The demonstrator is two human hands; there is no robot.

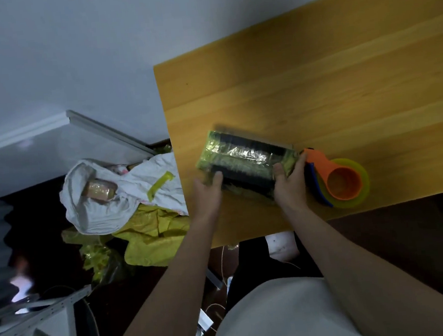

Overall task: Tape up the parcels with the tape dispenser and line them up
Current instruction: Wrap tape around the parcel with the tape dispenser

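Parcel point(244, 163) — dark, wrapped in yellow-green film with a glossy band of clear tape across it — lay on the wooden tabletop point(314, 77), near the front edge and toward the left corner, tilted at an angle to the edges. Held at both ends: left hand point(208, 193) clasping the left end, thumb up on the top face, the rest of its fingers hidden behind the parcel; right hand point(289, 180) gripping the right end, fingers curled over the film there. Both grips closed around the parcel, neither released.

Just beside the right hand, touching or nearly touching its fingertips, sat the tape dispenser point(332, 176) — orange body with a blue handle edge, carrying a yellow-green roll — close to the front edge of the tabletop. Impossible to tell whether tape ran from it to the parcel.

Off the tabletop's left edge, down on the floor, a white sack point(105, 206) lay slumped open with a brown taped parcel point(99, 191) showing inside it, and crumpled yellow plastic point(154, 236) heaped beneath. At the lower left, a white shelf unit point(41, 334), blurred.
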